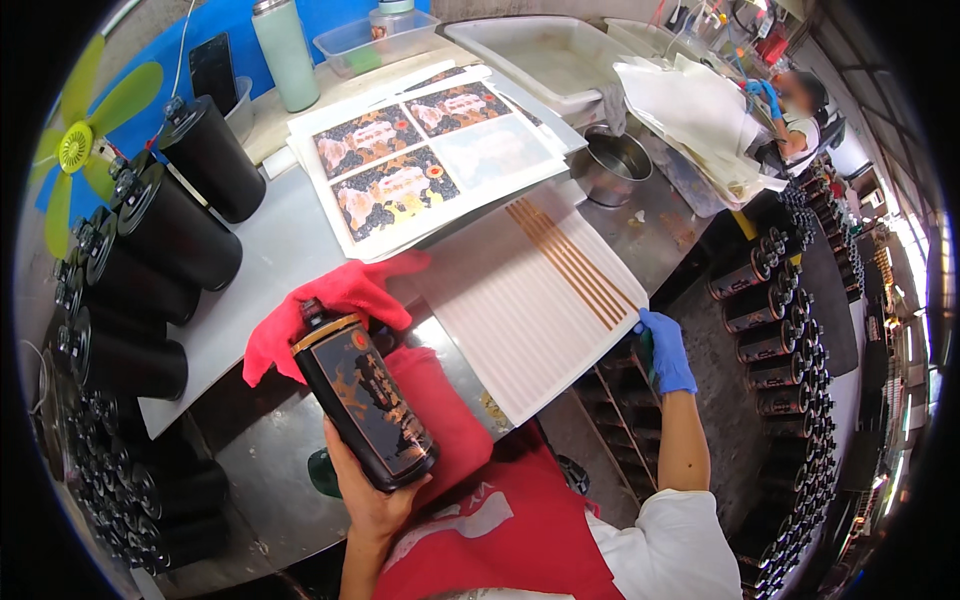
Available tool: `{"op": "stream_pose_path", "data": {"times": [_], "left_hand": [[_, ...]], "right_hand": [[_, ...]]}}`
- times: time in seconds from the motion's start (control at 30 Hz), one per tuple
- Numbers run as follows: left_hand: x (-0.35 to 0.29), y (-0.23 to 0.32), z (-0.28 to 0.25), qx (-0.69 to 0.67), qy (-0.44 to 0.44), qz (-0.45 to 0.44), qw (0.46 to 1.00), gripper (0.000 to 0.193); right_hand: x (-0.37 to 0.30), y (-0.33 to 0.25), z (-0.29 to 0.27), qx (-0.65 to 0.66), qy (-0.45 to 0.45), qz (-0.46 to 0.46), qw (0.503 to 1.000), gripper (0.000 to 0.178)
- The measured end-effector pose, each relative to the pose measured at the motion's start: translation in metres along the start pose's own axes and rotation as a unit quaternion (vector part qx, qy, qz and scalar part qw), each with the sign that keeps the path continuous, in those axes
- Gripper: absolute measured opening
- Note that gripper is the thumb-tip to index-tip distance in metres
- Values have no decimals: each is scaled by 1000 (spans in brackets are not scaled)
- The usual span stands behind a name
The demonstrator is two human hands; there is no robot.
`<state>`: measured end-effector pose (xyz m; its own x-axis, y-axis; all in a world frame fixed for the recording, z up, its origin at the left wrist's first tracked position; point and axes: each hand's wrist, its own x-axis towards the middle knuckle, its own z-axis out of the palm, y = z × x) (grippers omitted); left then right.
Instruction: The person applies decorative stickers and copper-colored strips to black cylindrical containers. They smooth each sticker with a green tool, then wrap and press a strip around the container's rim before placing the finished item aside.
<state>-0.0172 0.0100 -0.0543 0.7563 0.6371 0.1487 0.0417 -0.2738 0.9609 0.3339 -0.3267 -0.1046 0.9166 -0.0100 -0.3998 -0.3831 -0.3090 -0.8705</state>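
My bare left hand [378,497] is wrapped round the lower part of a black bottle [362,395], tilted with its neck up and left. The bottle has a gold band near its shoulder and a gold-and-black picture on its side. My right hand, in a blue glove [668,352], is closed at the right corner of a white sheet [500,325] bearing several gold-brown strips [572,262]. Its fingertips touch that corner near the strip ends; what they pinch is too small to tell. Something dark green shows beside the palm. A red cloth [345,300] lies behind the bottle.
Printed decal sheets [400,165] lie at the back of the metal table. Black bottles [165,225] crowd the left side, near a yellow-green fan [75,148]. A metal pot [612,165] and white basin [540,55] stand behind. More bottles line the right; another person [797,125] sits farther back.
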Motion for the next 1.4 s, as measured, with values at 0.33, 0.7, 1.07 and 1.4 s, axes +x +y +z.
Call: {"op": "stream_pose_path", "data": {"times": [0.33, 0.7, 1.07, 1.4], "left_hand": [[-2, 12, 5, 67, 17, 6, 998, 92], [15, 79, -19, 22, -78, 219, 972, 83], [-24, 65, -64, -198, -119, -72, 970, 8], [-36, 28, -34, -188, 66, -125, 972, 5]], "right_hand": [[-121, -138, 40, -76, -57, -213, 972, 12], [-272, -237, 121, -366, -503, -362, 694, 11], [-209, -183, 105, -155, -430, -162, 875, 7], [-156, -125, 99, -151, -344, -103, 921, 8]]}}
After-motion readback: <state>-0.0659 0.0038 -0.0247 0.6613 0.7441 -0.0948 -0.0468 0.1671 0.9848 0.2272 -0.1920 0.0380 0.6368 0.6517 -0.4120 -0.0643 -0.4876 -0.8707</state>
